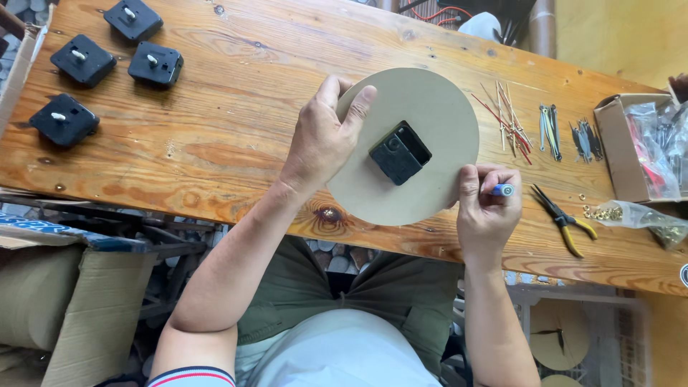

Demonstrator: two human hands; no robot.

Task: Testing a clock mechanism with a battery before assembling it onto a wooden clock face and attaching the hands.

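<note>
I've got the disc flat on the bench, black module at its centre. Left hand pinches disc's top-left edge. Right hand closed on a blue pen at disc's right rim. Pliers just right, 4 more modules far left.

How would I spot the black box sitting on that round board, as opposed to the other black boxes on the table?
Start at the long wooden table and find the pale round disc near its front edge, gripped by the left hand. The black box sits tilted at the disc's centre. The four similar black boxes lie at the table's far left, each with a white stem pointing up.
</note>
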